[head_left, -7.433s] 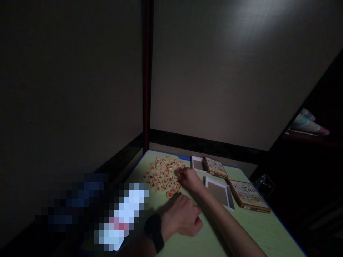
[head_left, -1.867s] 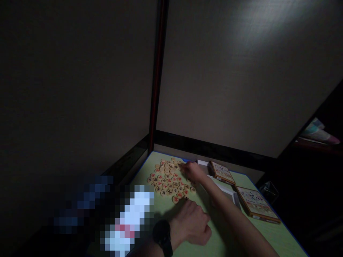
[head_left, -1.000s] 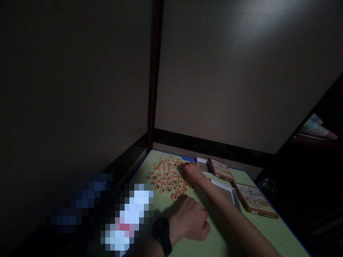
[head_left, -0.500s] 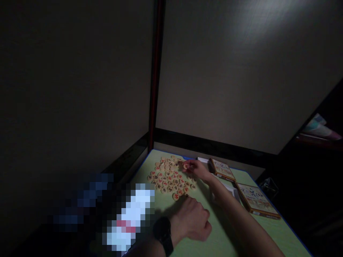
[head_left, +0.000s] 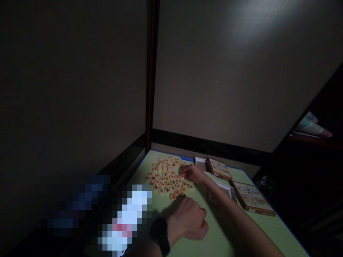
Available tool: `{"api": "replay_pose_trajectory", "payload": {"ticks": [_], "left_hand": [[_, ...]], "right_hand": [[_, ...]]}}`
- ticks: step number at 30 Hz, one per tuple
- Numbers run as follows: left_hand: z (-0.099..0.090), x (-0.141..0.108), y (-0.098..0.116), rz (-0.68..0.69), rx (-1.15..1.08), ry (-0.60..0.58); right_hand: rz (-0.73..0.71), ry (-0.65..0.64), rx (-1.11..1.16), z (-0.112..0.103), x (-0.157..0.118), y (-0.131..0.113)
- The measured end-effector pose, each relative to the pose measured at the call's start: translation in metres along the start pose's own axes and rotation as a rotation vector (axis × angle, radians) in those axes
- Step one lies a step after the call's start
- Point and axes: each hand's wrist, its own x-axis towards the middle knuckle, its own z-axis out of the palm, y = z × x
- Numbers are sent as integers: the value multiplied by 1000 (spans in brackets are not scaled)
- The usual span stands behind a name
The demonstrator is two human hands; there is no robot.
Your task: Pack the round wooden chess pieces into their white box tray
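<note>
Round wooden Chinese chess pieces (head_left: 164, 178) lie in a loose cluster on the green table; several show red or black characters and others at the back look blank. At the cluster's right side, my right hand (head_left: 193, 173) reaches down with its fingers pinched at a chess piece (head_left: 182, 176), which the fingertips partly cover. My left hand (head_left: 190, 218), a black watch (head_left: 159, 232) on its wrist, is curled into a fist at the near edge of the cluster. Its fingertips are hidden beneath it. One piece (head_left: 184, 195) peeks out just beyond the knuckles.
Two printed boxes or lids (head_left: 219, 168) lie along the table's right side. Beside them are open white trays (head_left: 200, 163), one partly behind my right forearm. Walls (head_left: 214, 89) stand behind and left of the blue-edged table (head_left: 227, 235). A blurred-out bright patch (head_left: 128, 217) is at left.
My right hand has come down slightly and toward me, from a raised piece at the back to the cluster's right edge. My left fist has stayed in place. The view has shifted slightly.
</note>
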Motion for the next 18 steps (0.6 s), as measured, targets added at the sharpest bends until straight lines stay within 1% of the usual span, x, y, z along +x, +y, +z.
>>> {"api": "replay_pose_trajectory", "payload": {"ticks": [4, 8, 10, 13, 15, 18], "left_hand": [[2, 1, 1, -27, -8, 15], [5, 2, 1, -51, -15, 38], [5, 3, 1, -54, -25, 27], [3, 2, 1, -54, -34, 6], [2, 2, 1, -55, -35, -7], [0, 1, 2, -56, -25, -18]], "right_hand": [[-50, -31, -106, 1, -3, -3], [-78, -60, -231, -2, -4, -8], [-60, -48, -301, -5, 0, -11], [-21, 4, -409, -9, 13, -17], [-1, 27, -475, -7, 23, -24], [34, 27, -546, 0, 32, -33]]}}
